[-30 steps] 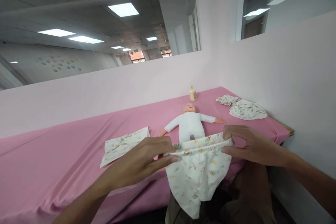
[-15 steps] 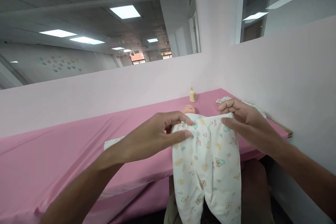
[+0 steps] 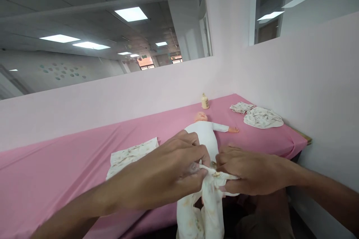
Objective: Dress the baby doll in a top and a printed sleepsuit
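White baby pants (image 3: 213,198) with a small coloured print hang below my hands in front of the table edge, their waistband bunched up. My left hand (image 3: 182,164) is closed on the left part of the waistband. On the right part, my right hand (image 3: 244,171) grips the cloth with bent fingers. Just beyond lies a baby doll (image 3: 206,134) on its back in a white long-sleeved top, one arm stretched out to the right. My hands hide the doll's lower body and its other arm.
A pink cloth (image 3: 70,157) covers the long table against the wall. A cream bottle (image 3: 205,101) stands beyond the doll's head. Folded printed clothes (image 3: 241,107) and a rounded printed piece (image 3: 263,118) lie at the right corner. Another folded printed cloth (image 3: 131,155) lies left.
Both hands have lowered and turned inward, closing on the waistband. The pants have gone from spread flat to bunched, uncovering the doll and the clothes at the right.
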`<state>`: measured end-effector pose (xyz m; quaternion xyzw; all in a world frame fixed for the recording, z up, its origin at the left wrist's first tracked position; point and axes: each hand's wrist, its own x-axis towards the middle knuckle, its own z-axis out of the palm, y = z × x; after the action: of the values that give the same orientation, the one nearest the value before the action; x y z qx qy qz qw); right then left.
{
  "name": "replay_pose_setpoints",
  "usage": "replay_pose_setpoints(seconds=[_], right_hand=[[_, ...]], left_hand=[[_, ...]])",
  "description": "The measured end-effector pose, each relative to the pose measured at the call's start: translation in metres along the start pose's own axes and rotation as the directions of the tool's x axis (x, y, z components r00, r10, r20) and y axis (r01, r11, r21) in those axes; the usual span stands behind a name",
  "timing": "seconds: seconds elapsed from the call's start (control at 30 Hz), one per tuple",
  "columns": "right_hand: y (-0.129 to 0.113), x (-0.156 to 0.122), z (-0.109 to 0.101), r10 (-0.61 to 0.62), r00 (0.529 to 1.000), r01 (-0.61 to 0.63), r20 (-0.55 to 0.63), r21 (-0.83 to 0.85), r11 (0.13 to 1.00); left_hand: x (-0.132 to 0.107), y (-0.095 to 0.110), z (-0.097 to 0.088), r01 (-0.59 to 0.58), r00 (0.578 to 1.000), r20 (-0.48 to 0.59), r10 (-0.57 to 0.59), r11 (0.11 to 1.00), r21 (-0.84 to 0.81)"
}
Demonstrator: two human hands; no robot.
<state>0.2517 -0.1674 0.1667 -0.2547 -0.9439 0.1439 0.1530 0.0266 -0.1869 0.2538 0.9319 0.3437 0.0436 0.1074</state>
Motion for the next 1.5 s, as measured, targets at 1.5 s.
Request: replay_pose_setpoints(seconds=[1.5], right_hand=[[-0.006,0.016,-0.039,0.507,0.729,0.105,-0.46,0.807,0.581]], left_hand=[[0.033,-0.042,0.075,-0.105,0.906,-0.347,-0.242,0.667,-0.738]])
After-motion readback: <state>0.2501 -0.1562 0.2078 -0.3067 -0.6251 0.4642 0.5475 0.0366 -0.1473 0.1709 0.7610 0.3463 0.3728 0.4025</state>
